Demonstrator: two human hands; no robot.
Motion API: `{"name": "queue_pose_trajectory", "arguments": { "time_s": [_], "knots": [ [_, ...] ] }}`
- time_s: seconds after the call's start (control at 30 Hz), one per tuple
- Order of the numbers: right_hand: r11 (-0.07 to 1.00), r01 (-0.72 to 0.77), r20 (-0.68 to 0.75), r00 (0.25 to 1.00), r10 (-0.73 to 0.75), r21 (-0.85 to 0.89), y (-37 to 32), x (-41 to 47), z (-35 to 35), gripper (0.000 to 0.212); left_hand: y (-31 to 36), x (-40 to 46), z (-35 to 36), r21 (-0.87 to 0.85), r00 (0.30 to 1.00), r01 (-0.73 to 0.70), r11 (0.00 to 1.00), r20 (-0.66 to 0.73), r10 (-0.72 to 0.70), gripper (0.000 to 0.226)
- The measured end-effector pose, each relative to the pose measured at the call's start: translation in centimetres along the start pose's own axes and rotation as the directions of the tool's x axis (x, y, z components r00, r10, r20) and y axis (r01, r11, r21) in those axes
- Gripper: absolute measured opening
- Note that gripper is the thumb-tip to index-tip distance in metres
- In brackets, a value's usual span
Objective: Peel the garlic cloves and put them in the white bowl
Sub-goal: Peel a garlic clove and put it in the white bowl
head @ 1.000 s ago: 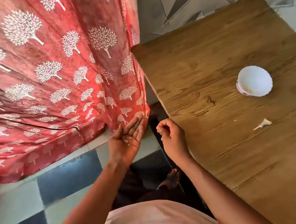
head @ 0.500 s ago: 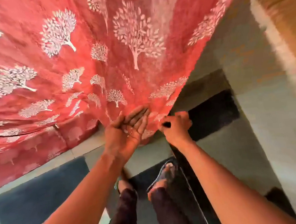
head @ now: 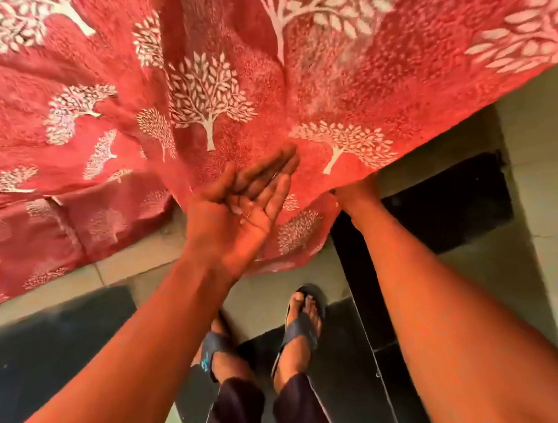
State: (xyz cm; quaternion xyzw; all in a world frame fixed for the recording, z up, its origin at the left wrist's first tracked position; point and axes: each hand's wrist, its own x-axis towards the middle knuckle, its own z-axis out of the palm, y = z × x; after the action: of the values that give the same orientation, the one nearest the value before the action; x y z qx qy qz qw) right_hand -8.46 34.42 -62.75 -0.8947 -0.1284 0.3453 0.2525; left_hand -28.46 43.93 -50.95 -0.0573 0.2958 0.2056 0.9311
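Floor (head: 550, 182) lying under red cloth (head: 222, 79) at 12 | left hand (head: 243, 211) lying palm-up, fingers straight | right hand (head: 354, 189) reaching under cloth, fingers hidden

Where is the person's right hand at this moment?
In the head view, the right hand is right of centre, at the lower edge of the red cloth, mostly hidden behind it, beside the left hand.

Bare forearms, dark trousers (head: 237, 419), 2 dark sandals (head: 304, 325).
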Motion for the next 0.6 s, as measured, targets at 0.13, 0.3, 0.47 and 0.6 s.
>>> {"name": "queue_pose_trajectory", "arguments": {
  "time_s": [0.13,0.3,0.47,0.6],
  "knots": [
    [0.922,-0.364,0.174,0.924,0.34,0.132,0.9,0.7,1.1,0.045,0.9,2.3,-0.9,0.02,1.0,0.001,1.0,0.001,-0.001,0.058],
    [0.986,-0.097,-0.043,0.994,0.104,0.137,0.0,-1.1,2.0,0.034,1.6,3.7,-0.6,0.031,1.0,-0.006,1.0,0.006,0.005,0.06],
    [0.998,-0.03,-0.234,0.971,0.042,0.054,-1.0,-3.6,0.7,0.01,2.3,3.9,0.4,0.022,1.0,-0.023,0.999,-0.013,0.023,0.058],
    [0.992,-0.12,-0.109,0.986,0.124,0.04,-3.8,-7.7,-2.2,0.018,3.2,2.8,0.8,0.018,0.997,-0.075,0.997,-0.032,0.076,0.056]
  ]
}}
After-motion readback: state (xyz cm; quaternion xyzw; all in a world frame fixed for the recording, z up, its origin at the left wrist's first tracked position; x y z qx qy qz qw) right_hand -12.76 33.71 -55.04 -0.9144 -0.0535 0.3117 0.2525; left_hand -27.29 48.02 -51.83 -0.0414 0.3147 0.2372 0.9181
